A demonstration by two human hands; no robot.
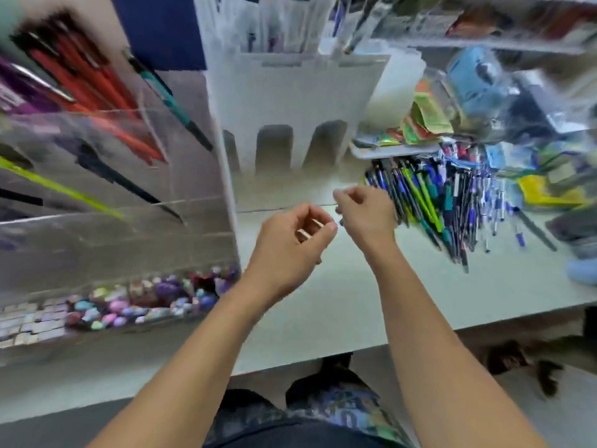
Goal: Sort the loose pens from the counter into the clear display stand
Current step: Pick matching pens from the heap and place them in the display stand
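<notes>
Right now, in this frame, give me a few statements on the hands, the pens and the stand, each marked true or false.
1. The loose pens lie on the counter to the right of both hands. True.
2. The left hand rests flat on the counter. False: it is raised, fingers curled.
3. The clear display stand is at the left and already holds pens. True.
4. The right hand grips a bundle of red pens. False: no red bundle; what it holds is too blurred to tell.

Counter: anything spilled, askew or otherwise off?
Only the loose pens: they lie in a jumbled heap on the counter to the right of both hands, tips pointing different ways, unsorted. Nothing looks spilled or broken, though the frame is too blurred to judge fine damage.
</notes>
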